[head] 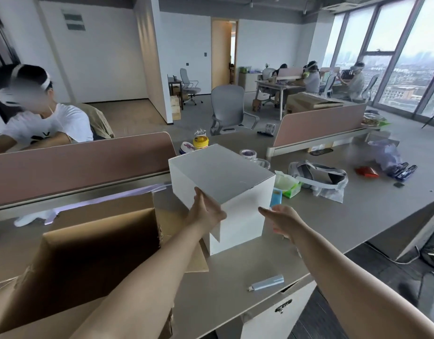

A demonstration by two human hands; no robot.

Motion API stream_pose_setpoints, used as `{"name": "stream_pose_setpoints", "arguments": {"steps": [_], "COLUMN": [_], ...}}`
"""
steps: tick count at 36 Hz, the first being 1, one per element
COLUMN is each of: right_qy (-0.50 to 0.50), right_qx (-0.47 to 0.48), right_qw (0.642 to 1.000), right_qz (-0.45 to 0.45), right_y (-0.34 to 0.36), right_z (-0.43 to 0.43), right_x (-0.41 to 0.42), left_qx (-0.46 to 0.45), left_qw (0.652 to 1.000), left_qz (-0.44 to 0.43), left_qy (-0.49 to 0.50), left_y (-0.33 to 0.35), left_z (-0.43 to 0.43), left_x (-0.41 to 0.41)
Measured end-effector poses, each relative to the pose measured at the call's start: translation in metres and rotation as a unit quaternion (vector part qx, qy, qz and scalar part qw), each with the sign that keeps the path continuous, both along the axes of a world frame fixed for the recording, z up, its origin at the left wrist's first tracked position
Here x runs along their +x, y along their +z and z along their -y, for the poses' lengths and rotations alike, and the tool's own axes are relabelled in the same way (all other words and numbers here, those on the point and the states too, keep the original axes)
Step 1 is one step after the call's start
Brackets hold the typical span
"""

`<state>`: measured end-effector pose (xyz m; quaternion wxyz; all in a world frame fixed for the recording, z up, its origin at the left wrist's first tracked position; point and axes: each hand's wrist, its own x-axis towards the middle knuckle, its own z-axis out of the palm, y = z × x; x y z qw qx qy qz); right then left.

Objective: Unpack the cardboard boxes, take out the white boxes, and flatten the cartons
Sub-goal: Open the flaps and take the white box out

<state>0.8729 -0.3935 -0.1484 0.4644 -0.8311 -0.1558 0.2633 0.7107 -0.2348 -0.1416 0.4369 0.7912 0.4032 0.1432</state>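
Head view: the left hand (207, 212) clasps the near corner of the upper white cardboard box (220, 172), thumb over its top edge, probably to square it on the lower white box (238, 231), where it sits askew. The right hand (283, 221) is spread beside the stack's right face; whether it touches is unclear. Left of the stack, the open brown cardboard carton (88, 253) is not yet flattened. On the grey surface (235, 297), a pale blue utility knife (267, 283) lies nearer than the stack, and a green tissue pack (290, 189) crowds its right.
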Motion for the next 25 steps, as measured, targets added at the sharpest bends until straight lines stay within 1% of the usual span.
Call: {"name": "stream_pose_setpoints", "arguments": {"steps": [4, 8, 12, 15, 18, 23, 25], "right_qy": [0.03, 0.053, 0.071, 0.082, 0.092, 0.082, 0.085], "right_qx": [-0.065, -0.068, -0.091, -0.091, -0.108, -0.137, -0.14], "right_qw": [0.996, 0.995, 0.99, 0.988, 0.984, 0.976, 0.977], "right_qz": [0.06, 0.058, 0.077, 0.095, 0.109, 0.15, 0.137], "right_y": [-0.014, -0.028, -0.043, -0.055, -0.064, -0.073, -0.075], "right_z": [-0.001, -0.014, -0.034, -0.046, -0.052, -0.058, -0.061], "right_x": [0.017, 0.028, 0.037, 0.045, 0.053, 0.067, 0.075], "left_qx": [0.02, -0.005, -0.024, -0.007, 0.001, 0.03, 0.041], "left_qw": [1.0, 0.999, 0.999, 0.996, 0.996, 0.993, 0.991], "left_qz": [-0.012, 0.0, -0.03, -0.076, -0.088, -0.109, -0.121], "left_qy": [0.009, 0.034, 0.027, 0.034, 0.031, 0.028, 0.027], "left_y": [-0.005, -0.023, -0.046, -0.059, -0.063, -0.069, -0.071], "left_z": [-0.019, -0.025, -0.023, -0.024, -0.027, -0.032, -0.033], "left_x": [0.0, -0.002, 0.002, 0.007, 0.013, 0.025, 0.031]}}
